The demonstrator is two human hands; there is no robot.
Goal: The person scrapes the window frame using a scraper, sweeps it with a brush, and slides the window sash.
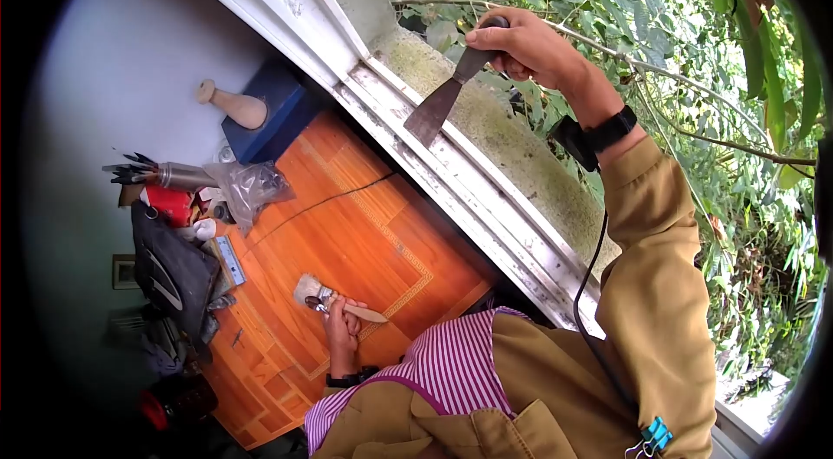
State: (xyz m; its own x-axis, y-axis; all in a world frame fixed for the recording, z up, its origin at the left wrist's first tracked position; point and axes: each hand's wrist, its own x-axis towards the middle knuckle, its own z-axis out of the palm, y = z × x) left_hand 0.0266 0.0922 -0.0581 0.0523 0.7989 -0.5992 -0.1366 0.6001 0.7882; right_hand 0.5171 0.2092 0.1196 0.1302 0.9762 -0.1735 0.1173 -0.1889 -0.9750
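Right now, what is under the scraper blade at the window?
The scraper blade, held by the right hand, lies over the dirty window track and the mossy concrete ledge. The patch beneath the blade is covered. The left hand holds a paintbrush.

- A blue box (276, 116) sat below me on the wooden floor (364, 233).
- A crumpled plastic bag (250, 188) lay beside it.
- Green foliage (694, 68) filled the outside.
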